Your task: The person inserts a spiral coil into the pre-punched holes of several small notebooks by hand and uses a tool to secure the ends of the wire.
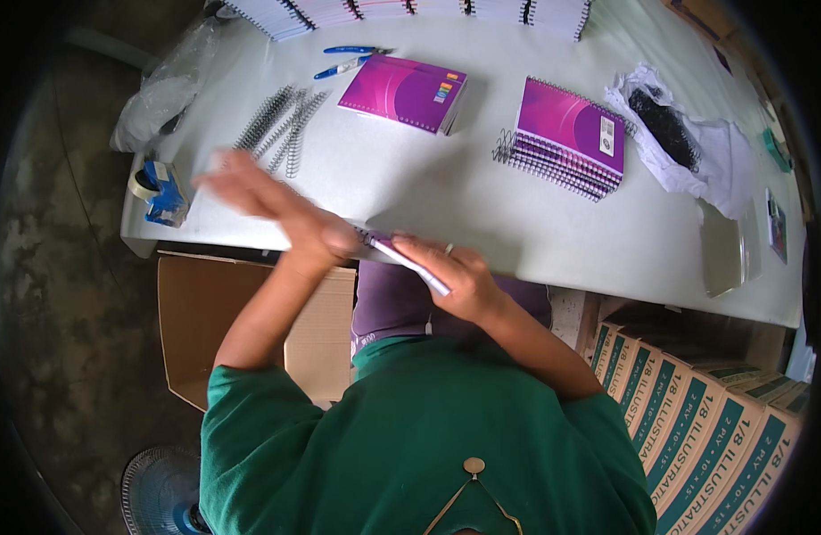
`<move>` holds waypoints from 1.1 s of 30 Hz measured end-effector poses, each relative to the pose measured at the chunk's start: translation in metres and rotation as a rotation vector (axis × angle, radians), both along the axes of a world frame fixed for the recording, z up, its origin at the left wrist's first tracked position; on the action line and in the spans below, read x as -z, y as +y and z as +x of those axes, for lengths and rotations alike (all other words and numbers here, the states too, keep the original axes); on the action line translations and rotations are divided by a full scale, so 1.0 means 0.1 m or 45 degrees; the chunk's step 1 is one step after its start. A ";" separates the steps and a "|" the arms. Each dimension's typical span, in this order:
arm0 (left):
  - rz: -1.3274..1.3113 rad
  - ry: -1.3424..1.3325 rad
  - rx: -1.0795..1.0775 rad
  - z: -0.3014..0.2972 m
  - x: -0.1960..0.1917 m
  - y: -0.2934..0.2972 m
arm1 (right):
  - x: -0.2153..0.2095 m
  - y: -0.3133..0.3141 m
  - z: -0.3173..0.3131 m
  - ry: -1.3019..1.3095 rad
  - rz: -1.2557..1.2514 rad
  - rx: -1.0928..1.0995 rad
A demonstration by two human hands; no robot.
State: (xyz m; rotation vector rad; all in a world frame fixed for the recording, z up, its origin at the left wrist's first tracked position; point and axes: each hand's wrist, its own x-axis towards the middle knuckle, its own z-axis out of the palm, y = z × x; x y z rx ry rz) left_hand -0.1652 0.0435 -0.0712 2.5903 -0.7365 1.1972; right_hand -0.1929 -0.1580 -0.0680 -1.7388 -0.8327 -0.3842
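My right hand [455, 275] grips a thin purple-and-white notebook [415, 266] at the table's near edge, thumb and fingers closed on it. A dark spiral wire coil [364, 235] shows along the notebook's far left end. My left hand [272, 201] is smeared by motion, its fingers stretched out to the left. The heel of that hand is beside the coil; whether it touches cannot be made out. Beyond the left hand lie several loose wire coils [290, 125]. A stack of purple notebooks [401, 92] without coils sits farther back, and coiled notebooks [571, 134] are stacked to the right.
Blue-handled pliers [343, 66] lie at the back. A blue tape dispenser [165, 192] stands at the left edge. White plastic wrapping [718, 160] with black coils is at the right. An open cardboard box [321, 348] and stacked printed boxes [696, 410] are below the table.
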 end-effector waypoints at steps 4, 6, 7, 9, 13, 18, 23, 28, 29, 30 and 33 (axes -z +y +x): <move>0.376 -0.010 0.333 -0.41 0.44 0.03 | 0.01 0.00 0.10 -0.032 -0.018 0.020; 0.220 -0.226 0.212 -0.15 0.07 -0.01 | -0.01 0.00 0.09 -0.118 -0.070 0.062; 0.132 -0.328 0.157 -0.03 -0.13 -0.04 | 0.00 -0.01 0.08 -0.102 -0.103 0.001; -0.152 -0.135 0.198 0.00 -0.05 -0.13 | -0.02 0.08 0.10 -0.229 -0.046 -0.011; 0.126 0.128 0.432 -0.42 0.19 -0.12 | -0.04 -0.03 0.19 0.067 -0.033 -0.009; -0.100 0.288 0.545 0.09 -0.64 -0.31 | -0.04 -0.05 0.08 0.439 0.177 -0.184; -0.133 0.305 0.406 0.28 -0.62 -0.36 | -0.10 -0.27 0.21 0.663 0.099 -0.107; -0.061 0.036 0.321 0.29 -0.63 -0.40 | -0.07 -0.21 0.18 0.494 0.177 -0.004; -0.051 -0.042 0.311 0.29 -0.64 -0.41 | -0.03 -0.18 0.17 0.401 0.179 0.034; 0.028 -0.171 0.187 0.33 -0.69 -0.39 | 0.00 -0.16 0.16 0.307 0.179 0.072; -0.319 -0.189 0.120 0.28 -0.37 -0.37 | -0.01 -0.08 0.12 0.222 0.205 0.050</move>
